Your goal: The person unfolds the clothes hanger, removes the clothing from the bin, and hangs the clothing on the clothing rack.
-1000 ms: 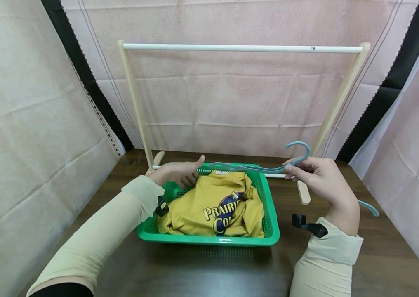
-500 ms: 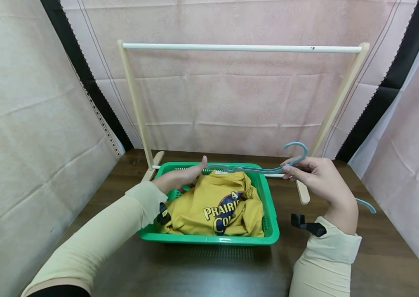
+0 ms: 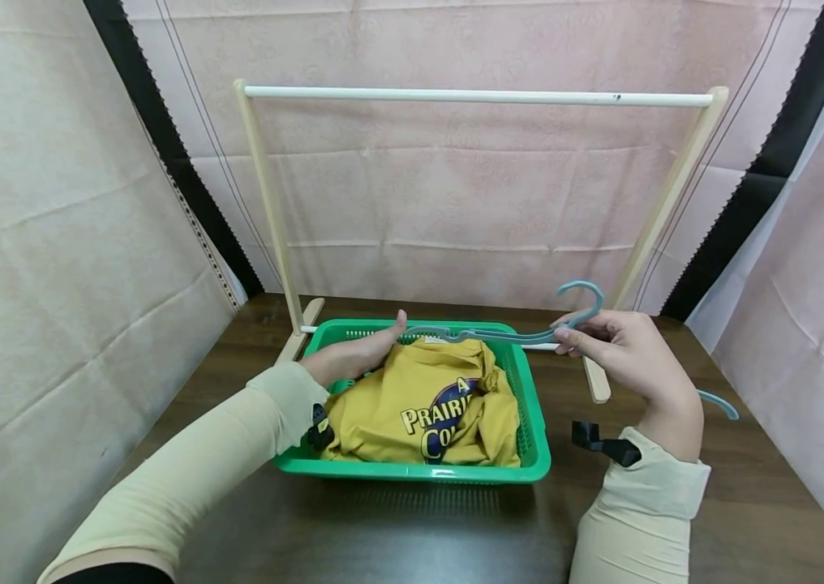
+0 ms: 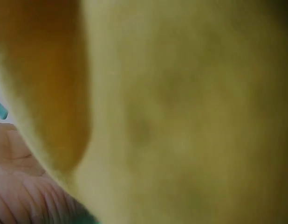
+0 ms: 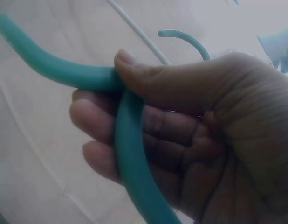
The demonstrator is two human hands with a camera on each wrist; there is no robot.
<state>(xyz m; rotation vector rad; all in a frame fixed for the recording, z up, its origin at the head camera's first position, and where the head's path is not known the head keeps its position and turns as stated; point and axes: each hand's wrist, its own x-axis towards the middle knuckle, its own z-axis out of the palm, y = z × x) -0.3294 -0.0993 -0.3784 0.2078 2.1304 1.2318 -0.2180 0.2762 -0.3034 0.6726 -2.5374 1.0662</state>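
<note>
My right hand pinches a light-blue clothes hanger near the base of its hook, thumb on one side and fingers on the other. The hook points up, and one arm of the hanger reaches left over the far side of the basket. A yellow printed shirt lies bunched in the green basket. At the shirt's left side is my left hand, thumb straight up near the hanger's end. Its fingers are hidden by the shirt. Yellow cloth fills most of the left wrist view, with palm skin at the lower left.
A clothes rack with a white top bar and pale posts stands behind the basket. Past my right wrist shows a curved blue piece; whether it joins the held hanger is hidden. The brown table extends in front.
My left hand has moved slightly right, and its fingers, visible a second ago, have gone out of sight at the shirt. My right hand and the hanger have shifted slightly left.
</note>
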